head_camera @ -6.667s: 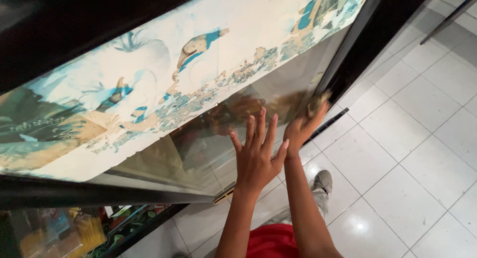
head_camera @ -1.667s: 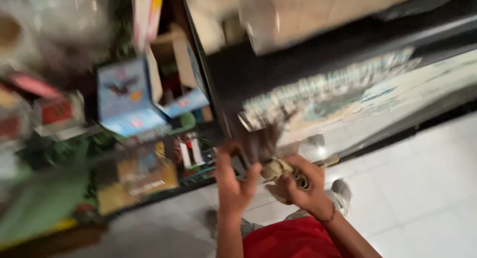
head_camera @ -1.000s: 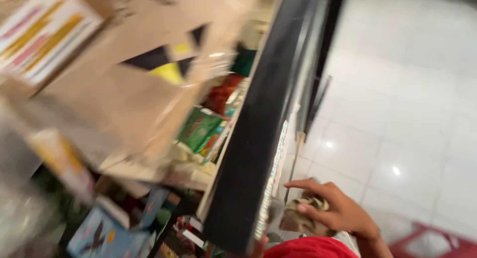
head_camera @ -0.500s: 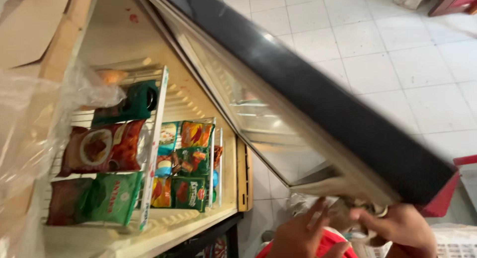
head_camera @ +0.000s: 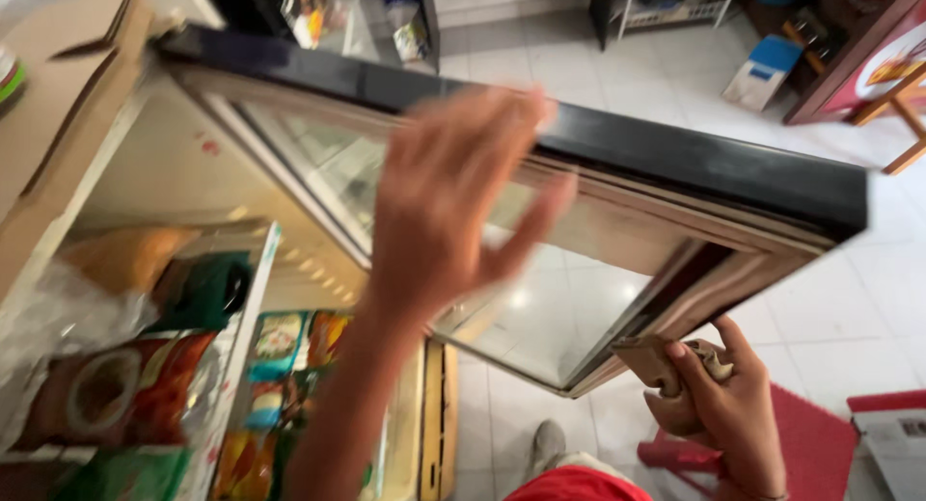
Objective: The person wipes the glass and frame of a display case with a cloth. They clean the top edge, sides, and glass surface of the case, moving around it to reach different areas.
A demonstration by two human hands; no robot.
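At my left fingertips: glass door (head_camera: 540, 298), now swung open, frame steadied.
Left hand (head_camera: 453, 197): fingers spread flat.
Right hand (head_camera: 728, 409): clenched on brown cloth (head_camera: 651, 361), below the door's corner.

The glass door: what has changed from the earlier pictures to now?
The glass door now stands open, showing shelves of packets. The left hand has risen to the door's top edge. The right hand has stayed low at the door's corner, holding a brown cloth.
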